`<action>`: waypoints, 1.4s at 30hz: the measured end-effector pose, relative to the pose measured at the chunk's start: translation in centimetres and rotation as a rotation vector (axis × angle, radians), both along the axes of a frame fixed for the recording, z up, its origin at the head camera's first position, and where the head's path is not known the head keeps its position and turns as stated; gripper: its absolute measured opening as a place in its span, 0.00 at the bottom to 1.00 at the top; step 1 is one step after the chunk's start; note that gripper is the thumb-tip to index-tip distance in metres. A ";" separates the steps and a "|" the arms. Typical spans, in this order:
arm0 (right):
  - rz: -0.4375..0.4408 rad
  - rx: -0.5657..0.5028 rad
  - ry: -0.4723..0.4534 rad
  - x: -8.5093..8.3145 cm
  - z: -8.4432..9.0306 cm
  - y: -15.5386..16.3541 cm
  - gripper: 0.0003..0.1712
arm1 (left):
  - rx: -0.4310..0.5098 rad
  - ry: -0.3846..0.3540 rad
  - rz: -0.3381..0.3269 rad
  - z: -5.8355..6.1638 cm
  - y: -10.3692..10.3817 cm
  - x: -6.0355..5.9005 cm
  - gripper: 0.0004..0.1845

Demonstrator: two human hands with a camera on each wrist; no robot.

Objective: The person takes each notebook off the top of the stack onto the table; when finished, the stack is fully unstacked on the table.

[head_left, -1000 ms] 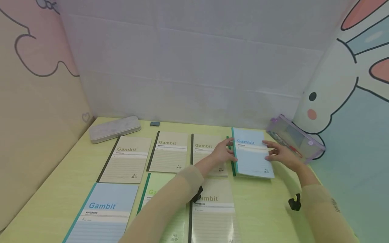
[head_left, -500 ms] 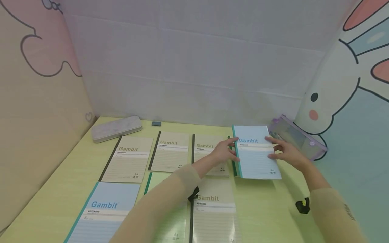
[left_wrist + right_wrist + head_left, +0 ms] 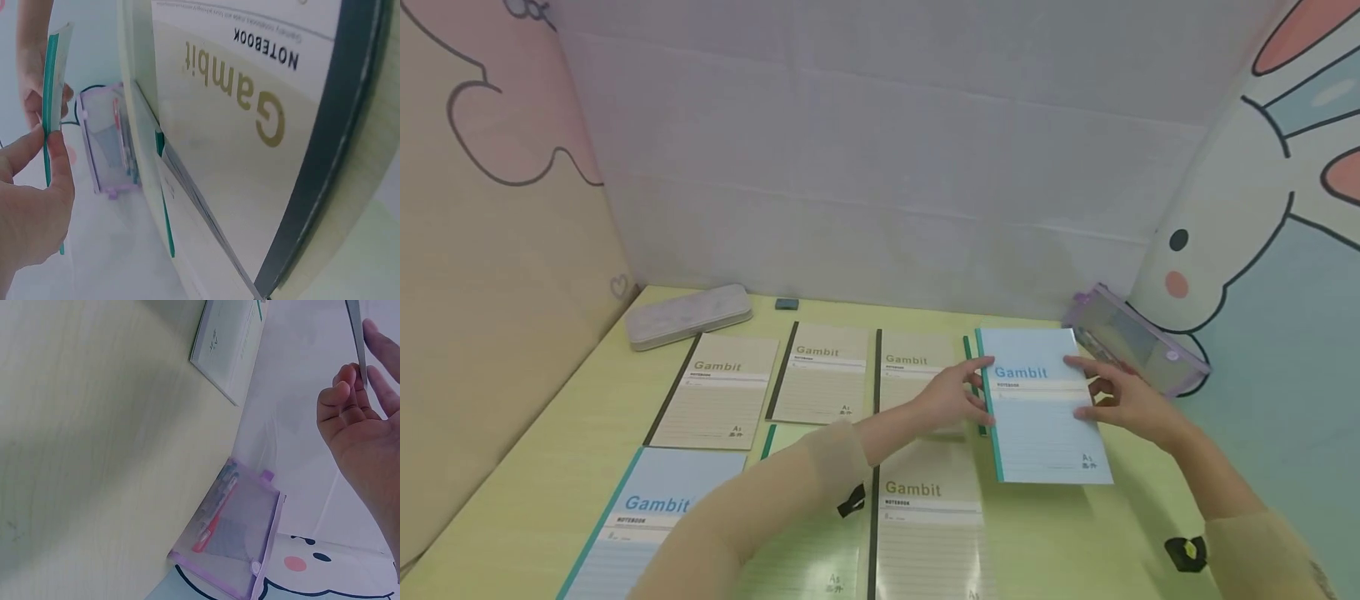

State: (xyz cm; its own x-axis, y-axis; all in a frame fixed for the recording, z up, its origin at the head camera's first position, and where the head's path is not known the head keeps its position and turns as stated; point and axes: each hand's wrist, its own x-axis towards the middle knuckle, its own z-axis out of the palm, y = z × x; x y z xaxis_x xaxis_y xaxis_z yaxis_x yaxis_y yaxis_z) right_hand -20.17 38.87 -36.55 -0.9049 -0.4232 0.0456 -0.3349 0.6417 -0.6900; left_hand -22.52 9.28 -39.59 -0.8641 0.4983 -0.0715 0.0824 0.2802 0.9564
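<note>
A blue Gambit notebook (image 3: 1045, 417) with a teal spine is held above the table at the right, its cover facing up. My left hand (image 3: 951, 396) pinches its spine edge, thumb on one face and fingers on the other, as the left wrist view shows with the hand (image 3: 37, 200). On the opposite long edge my right hand (image 3: 1131, 400) pinches it between thumb and fingers; the right wrist view shows that hand (image 3: 369, 419) and the notebook's thin edge (image 3: 356, 337). Beneath and behind it lies a green-spined notebook (image 3: 967, 346), mostly hidden.
Beige notebooks (image 3: 718, 392) stand in a back row, with a blue one (image 3: 647, 508), a green one (image 3: 805, 550) and a beige one (image 3: 928, 533) in front. At the back are a grey pencil case (image 3: 688, 317), a small eraser-like block (image 3: 787, 304) and a zip pouch (image 3: 1142, 342) with pens.
Both hands have lifted the blue notebook off the green-spined one and brought it toward the front and slightly right. The other notebooks stay in place.
</note>
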 end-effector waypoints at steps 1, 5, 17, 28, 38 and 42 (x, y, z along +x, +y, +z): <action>0.021 0.001 0.010 0.3 0.0 0.0 0.42 | -0.001 0.002 -0.003 0.0 -0.1 0.4 0.51; 0.085 0.022 0.041 1.3 -0.1 0.0 0.43 | -0.003 0.001 -0.013 0.0 -0.3 1.9 0.52; 0.149 0.072 0.042 4.2 -2.1 0.3 0.46 | -0.039 -0.082 -0.013 -2.0 -0.2 5.7 0.55; 0.113 0.139 -0.034 6.3 -5.2 1.0 0.47 | -0.150 -0.020 -0.071 -3.7 0.3 7.8 0.54; 0.132 0.132 -0.032 7.2 -7.5 2.0 0.47 | -0.184 -0.087 -0.084 -4.5 0.7 8.4 0.51; 0.179 0.107 -0.018 7.2 -7.6 2.1 0.46 | -0.165 -0.114 -0.097 -4.6 0.5 8.3 0.48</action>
